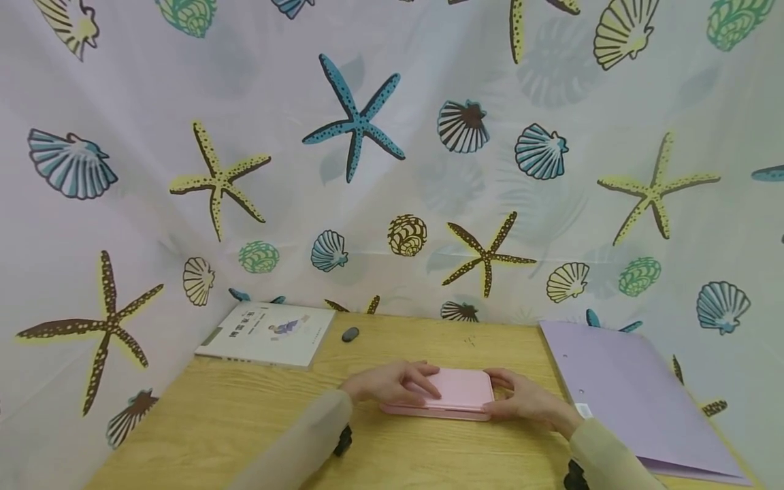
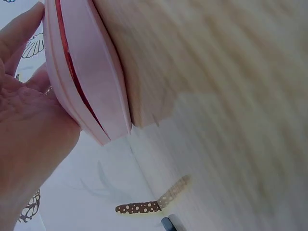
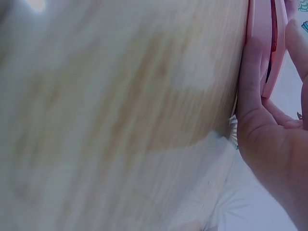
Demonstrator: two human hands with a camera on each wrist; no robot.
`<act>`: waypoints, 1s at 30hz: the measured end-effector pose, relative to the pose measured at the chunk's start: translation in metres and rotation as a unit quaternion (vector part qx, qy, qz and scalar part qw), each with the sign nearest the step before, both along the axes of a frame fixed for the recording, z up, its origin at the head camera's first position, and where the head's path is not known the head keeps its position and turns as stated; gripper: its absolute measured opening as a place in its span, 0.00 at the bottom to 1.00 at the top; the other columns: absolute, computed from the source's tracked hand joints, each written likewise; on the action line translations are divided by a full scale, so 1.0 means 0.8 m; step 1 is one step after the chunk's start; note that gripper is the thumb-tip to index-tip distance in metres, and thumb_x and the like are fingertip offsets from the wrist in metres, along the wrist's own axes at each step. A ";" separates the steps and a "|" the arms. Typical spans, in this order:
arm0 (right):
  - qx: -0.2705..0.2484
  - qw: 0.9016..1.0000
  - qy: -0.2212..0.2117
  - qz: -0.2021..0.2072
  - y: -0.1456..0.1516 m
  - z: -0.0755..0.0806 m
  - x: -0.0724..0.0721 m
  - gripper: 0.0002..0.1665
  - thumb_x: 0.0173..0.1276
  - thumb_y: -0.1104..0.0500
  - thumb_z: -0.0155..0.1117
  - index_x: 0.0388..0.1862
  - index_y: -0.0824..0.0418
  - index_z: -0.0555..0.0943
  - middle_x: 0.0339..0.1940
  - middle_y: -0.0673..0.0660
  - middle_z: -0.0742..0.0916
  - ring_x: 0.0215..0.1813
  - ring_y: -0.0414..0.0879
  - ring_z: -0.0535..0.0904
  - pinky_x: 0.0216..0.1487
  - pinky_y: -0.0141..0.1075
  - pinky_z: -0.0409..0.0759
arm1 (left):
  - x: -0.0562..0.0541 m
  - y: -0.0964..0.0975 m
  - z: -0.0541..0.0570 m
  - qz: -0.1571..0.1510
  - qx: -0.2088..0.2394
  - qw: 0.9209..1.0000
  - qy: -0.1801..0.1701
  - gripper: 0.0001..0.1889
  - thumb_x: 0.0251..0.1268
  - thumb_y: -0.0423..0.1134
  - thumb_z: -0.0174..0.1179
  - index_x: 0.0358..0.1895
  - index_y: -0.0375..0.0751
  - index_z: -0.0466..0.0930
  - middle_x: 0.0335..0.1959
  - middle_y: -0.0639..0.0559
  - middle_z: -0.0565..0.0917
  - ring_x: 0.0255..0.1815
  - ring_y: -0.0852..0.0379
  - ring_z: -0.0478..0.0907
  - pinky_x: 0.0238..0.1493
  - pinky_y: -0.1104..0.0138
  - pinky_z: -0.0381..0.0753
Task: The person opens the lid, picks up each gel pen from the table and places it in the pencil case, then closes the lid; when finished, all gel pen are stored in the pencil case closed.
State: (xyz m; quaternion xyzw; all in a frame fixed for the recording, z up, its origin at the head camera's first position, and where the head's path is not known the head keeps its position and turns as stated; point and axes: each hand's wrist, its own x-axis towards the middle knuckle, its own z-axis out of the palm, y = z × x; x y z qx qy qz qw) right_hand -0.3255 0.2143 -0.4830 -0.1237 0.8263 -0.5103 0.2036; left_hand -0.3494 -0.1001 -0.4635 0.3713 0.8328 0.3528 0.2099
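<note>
A flat pink case (image 1: 462,389) lies on the wooden table (image 1: 245,422) near its front middle. My left hand (image 1: 392,382) holds its left end, fingers laid across the lid. My right hand (image 1: 527,401) grips the right end, fingers curled round the edge. In the left wrist view the pink case (image 2: 91,72) shows a thin red seam between its two halves, and my left hand (image 2: 29,130) lies against it. Blur fills most of the right wrist view, where the pink case (image 3: 262,43) is held by my right hand (image 3: 269,139).
A white book (image 1: 269,333) lies at the back left of the table, with a small dark oval object (image 1: 350,334) beside it. A lilac folder (image 1: 625,395) covers the right side. A curtain printed with starfish and shells (image 1: 355,122) hangs behind and on both sides.
</note>
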 end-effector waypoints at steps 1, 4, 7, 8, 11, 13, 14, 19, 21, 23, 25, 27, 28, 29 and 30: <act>-0.001 1.000 0.000 0.000 -0.001 0.000 0.000 0.51 0.58 0.52 0.75 0.75 0.63 0.60 0.75 0.70 0.64 0.73 0.63 0.63 0.68 0.53 0.68 | 0.001 0.000 0.000 -0.001 -0.001 1.000 -0.003 0.13 0.68 0.40 0.61 0.52 0.57 0.86 0.77 0.49 0.60 0.81 0.45 0.43 0.76 0.44 0.38; -0.004 1.000 -0.001 0.001 -0.003 0.000 -0.001 0.52 0.58 0.53 0.76 0.75 0.63 0.60 0.76 0.70 0.64 0.74 0.63 0.61 0.67 0.52 0.69 | 0.003 0.000 0.000 -0.002 0.001 1.000 -0.011 0.13 0.69 0.39 0.59 0.53 0.56 0.86 0.78 0.48 0.58 0.81 0.44 0.41 0.76 0.43 0.36; 0.002 1.000 0.004 0.002 -0.005 0.001 -0.001 0.52 0.57 0.53 0.76 0.75 0.63 0.60 0.76 0.69 0.64 0.75 0.63 0.61 0.67 0.53 0.68 | 0.004 -0.001 0.000 -0.005 0.002 1.000 -0.013 0.13 0.69 0.38 0.59 0.53 0.55 0.86 0.78 0.48 0.58 0.81 0.43 0.40 0.76 0.42 0.37; 0.005 1.000 0.006 0.000 -0.005 0.001 0.000 0.52 0.57 0.53 0.76 0.75 0.63 0.60 0.75 0.69 0.64 0.74 0.63 0.61 0.67 0.53 0.68 | 0.004 -0.001 0.000 -0.007 0.001 1.000 -0.011 0.14 0.70 0.37 0.59 0.53 0.55 0.86 0.78 0.48 0.58 0.81 0.43 0.41 0.76 0.42 0.37; 0.016 1.000 0.013 0.000 -0.005 0.001 0.000 0.53 0.56 0.54 0.77 0.76 0.63 0.60 0.75 0.70 0.65 0.74 0.62 0.63 0.67 0.53 0.68 | 0.005 0.001 0.001 -0.009 -0.007 1.000 -0.009 0.14 0.70 0.36 0.58 0.53 0.56 0.85 0.78 0.48 0.58 0.81 0.43 0.41 0.76 0.42 0.36; 0.018 1.000 0.016 0.000 -0.005 0.001 0.001 0.53 0.56 0.55 0.77 0.76 0.63 0.60 0.75 0.70 0.65 0.71 0.59 0.66 0.66 0.51 0.70 | 0.005 0.001 0.001 -0.010 -0.015 1.000 -0.004 0.15 0.69 0.35 0.58 0.53 0.57 0.85 0.78 0.48 0.57 0.81 0.42 0.41 0.75 0.41 0.36; 0.016 1.000 0.015 0.001 -0.006 0.001 0.001 0.53 0.56 0.56 0.77 0.76 0.63 0.60 0.75 0.71 0.65 0.68 0.58 0.69 0.64 0.49 0.72 | 0.005 0.001 0.002 -0.011 -0.021 1.000 -0.001 0.15 0.69 0.35 0.58 0.53 0.57 0.85 0.78 0.48 0.57 0.81 0.42 0.41 0.75 0.41 0.36; 0.011 1.000 0.015 0.000 -0.007 -0.001 0.002 0.55 0.53 0.58 0.79 0.75 0.65 0.60 0.75 0.72 0.64 0.55 0.51 0.76 0.56 0.42 0.76 | 0.010 0.002 0.003 -0.020 -0.047 0.998 0.031 0.16 0.69 0.35 0.58 0.54 0.58 0.85 0.78 0.48 0.57 0.81 0.41 0.40 0.75 0.42 0.34; 0.015 1.000 0.018 -0.002 -0.007 0.000 0.000 0.55 0.52 0.57 0.80 0.75 0.64 0.60 0.75 0.71 0.64 0.58 0.51 0.75 0.59 0.43 0.75 | 0.011 0.002 0.005 -0.022 -0.052 0.998 0.041 0.16 0.69 0.36 0.58 0.54 0.59 0.84 0.78 0.48 0.57 0.81 0.40 0.40 0.75 0.42 0.33; 0.020 1.000 0.019 -0.004 -0.007 0.001 -0.001 0.55 0.52 0.56 0.80 0.75 0.63 0.61 0.75 0.70 0.64 0.59 0.51 0.74 0.61 0.44 0.74 | 0.012 0.001 0.007 -0.020 -0.054 0.997 0.045 0.16 0.70 0.36 0.58 0.54 0.59 0.84 0.78 0.48 0.57 0.81 0.40 0.40 0.75 0.42 0.33; 0.024 1.000 0.019 -0.006 -0.007 0.002 -0.002 0.56 0.52 0.55 0.80 0.75 0.63 0.61 0.75 0.70 0.64 0.59 0.51 0.75 0.61 0.45 0.74 | 0.011 0.001 0.009 -0.018 -0.051 0.998 0.045 0.16 0.70 0.36 0.58 0.54 0.59 0.84 0.78 0.49 0.57 0.81 0.41 0.41 0.76 0.42 0.33; 0.025 1.000 0.016 -0.008 -0.007 0.004 -0.003 0.56 0.52 0.54 0.80 0.75 0.62 0.61 0.76 0.70 0.64 0.57 0.51 0.76 0.62 0.46 0.73 | 0.010 0.001 0.010 -0.013 -0.045 0.998 0.041 0.16 0.70 0.36 0.58 0.54 0.58 0.84 0.78 0.50 0.58 0.81 0.42 0.41 0.76 0.43 0.33; 0.024 1.000 0.015 -0.009 -0.006 0.005 -0.003 0.56 0.52 0.54 0.80 0.75 0.62 0.61 0.75 0.70 0.64 0.58 0.52 0.76 0.62 0.47 0.73 | 0.010 0.001 0.011 -0.009 -0.042 0.998 0.039 0.15 0.69 0.35 0.58 0.54 0.58 0.85 0.78 0.50 0.59 0.81 0.43 0.42 0.76 0.44 0.34; 0.025 1.000 0.017 -0.009 -0.006 0.006 -0.003 0.55 0.52 0.54 0.80 0.75 0.62 0.61 0.75 0.69 0.64 0.61 0.54 0.76 0.64 0.49 0.72 | 0.010 0.002 0.011 -0.004 -0.039 0.999 0.038 0.15 0.69 0.35 0.58 0.53 0.57 0.85 0.77 0.50 0.59 0.81 0.43 0.43 0.77 0.44 0.36; 0.023 1.000 0.017 -0.009 -0.006 0.006 -0.003 0.55 0.52 0.54 0.80 0.75 0.62 0.61 0.75 0.69 0.65 0.64 0.57 0.74 0.66 0.51 0.70 | 0.009 0.002 0.011 0.000 -0.034 0.999 0.037 0.15 0.68 0.35 0.59 0.53 0.57 0.85 0.77 0.50 0.60 0.81 0.44 0.44 0.77 0.45 0.37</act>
